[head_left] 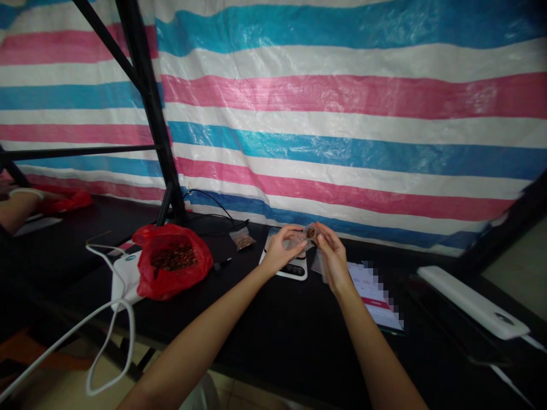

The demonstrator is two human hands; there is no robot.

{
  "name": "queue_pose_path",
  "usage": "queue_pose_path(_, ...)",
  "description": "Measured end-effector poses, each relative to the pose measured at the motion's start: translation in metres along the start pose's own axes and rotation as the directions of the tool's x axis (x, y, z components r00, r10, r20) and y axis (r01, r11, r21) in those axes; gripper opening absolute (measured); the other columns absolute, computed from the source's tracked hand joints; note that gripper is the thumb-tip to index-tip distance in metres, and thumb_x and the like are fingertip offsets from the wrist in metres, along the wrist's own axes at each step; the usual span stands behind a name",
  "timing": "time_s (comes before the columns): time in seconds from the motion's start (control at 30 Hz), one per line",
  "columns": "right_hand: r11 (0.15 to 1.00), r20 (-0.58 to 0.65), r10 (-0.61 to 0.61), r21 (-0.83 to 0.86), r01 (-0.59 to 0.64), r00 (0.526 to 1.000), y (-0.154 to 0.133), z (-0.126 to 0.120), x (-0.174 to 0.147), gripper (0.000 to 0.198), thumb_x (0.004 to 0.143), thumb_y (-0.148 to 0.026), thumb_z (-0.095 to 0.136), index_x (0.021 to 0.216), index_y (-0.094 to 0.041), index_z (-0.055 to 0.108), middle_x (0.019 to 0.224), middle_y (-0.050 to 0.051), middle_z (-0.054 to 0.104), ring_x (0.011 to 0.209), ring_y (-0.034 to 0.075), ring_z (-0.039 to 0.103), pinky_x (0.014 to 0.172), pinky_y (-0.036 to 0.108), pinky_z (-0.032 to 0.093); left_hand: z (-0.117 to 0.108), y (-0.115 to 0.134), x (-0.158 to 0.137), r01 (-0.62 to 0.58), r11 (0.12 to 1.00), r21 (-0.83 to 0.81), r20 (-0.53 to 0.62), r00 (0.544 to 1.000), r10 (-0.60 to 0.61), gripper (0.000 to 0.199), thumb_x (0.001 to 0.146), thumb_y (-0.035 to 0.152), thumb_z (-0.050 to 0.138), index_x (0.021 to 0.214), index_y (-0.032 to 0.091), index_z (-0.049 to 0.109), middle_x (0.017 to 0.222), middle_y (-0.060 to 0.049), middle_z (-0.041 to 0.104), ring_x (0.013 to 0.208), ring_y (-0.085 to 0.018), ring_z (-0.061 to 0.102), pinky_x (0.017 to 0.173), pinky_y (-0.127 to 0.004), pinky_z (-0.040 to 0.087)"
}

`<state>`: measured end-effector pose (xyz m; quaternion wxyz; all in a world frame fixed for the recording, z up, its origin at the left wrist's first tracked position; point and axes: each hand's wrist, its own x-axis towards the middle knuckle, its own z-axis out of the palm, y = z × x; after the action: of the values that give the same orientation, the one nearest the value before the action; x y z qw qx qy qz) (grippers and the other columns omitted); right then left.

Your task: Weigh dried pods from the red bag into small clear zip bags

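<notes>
Above the white digital scale (298, 275), my two hands meet around a small clear cup (310, 233) that is tilted and has brown grains in it. My right hand (333, 250) grips the cup from its right side. Between thumb and fingers, my left hand (284, 249) pinches a small clear plastic bag (301, 246) close to the cup's mouth. Part of the scale is hidden behind my left hand. More clear plastic (318, 265) lies beside my right wrist. A filled zip bag (243, 239) of brown grains rests left of the scale.
A red plastic bag (147, 273) of brown grains sits at left, by a white device (123, 279) and white cable (132, 330). At right are a lit screen (371, 290), a dark phone (453, 324) and a white power bank (470, 302). Another person's arm (19, 208) shows far left.
</notes>
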<state>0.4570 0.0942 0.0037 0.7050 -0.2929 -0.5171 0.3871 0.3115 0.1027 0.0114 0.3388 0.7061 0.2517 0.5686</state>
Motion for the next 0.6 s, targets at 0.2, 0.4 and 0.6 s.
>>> queue_pose_path(0.2,0.996,-0.021,-0.047,-0.081,0.046,0.999,-0.007,0.002,-0.002,0.027,0.076,-0.033,0.062,0.102,-0.024,0.064,0.118,0.005,0.059,0.113,0.023,0.051,0.102,0.045,0.030,-0.001,0.001,0.001,-0.026,1.000,0.016,-0.032,0.999,0.027,0.032,0.076,0.030,0.060,0.103,0.015,0.054,0.096,-0.009,0.065,0.090,-0.017,0.062,0.083,-0.030,0.046)
queue_pose_path(0.4,0.992,-0.004,-0.077,-0.103,0.076,0.997,-0.011,0.004,-0.002,0.026,0.077,-0.031,0.061,0.102,-0.025,0.065,0.119,0.004,0.059,0.116,0.022,0.048,0.103,0.044,0.028,-0.001,0.007,0.000,-0.049,0.996,0.073,-0.055,0.997,0.053,0.030,0.075,0.030,0.061,0.101,0.015,0.055,0.096,-0.008,0.065,0.087,-0.016,0.062,0.082,-0.028,0.047)
queue_pose_path(0.6,0.986,0.002,-0.109,-0.124,0.108,0.994,-0.013,0.007,-0.002,0.023,0.075,-0.029,0.063,0.097,-0.026,0.067,0.116,0.004,0.061,0.114,0.022,0.050,0.099,0.043,0.034,0.000,0.007,0.000,-0.057,0.993,0.101,-0.067,0.996,0.064,0.030,0.075,0.030,0.061,0.101,0.016,0.057,0.096,-0.007,0.065,0.082,-0.015,0.062,0.079,-0.028,0.048)
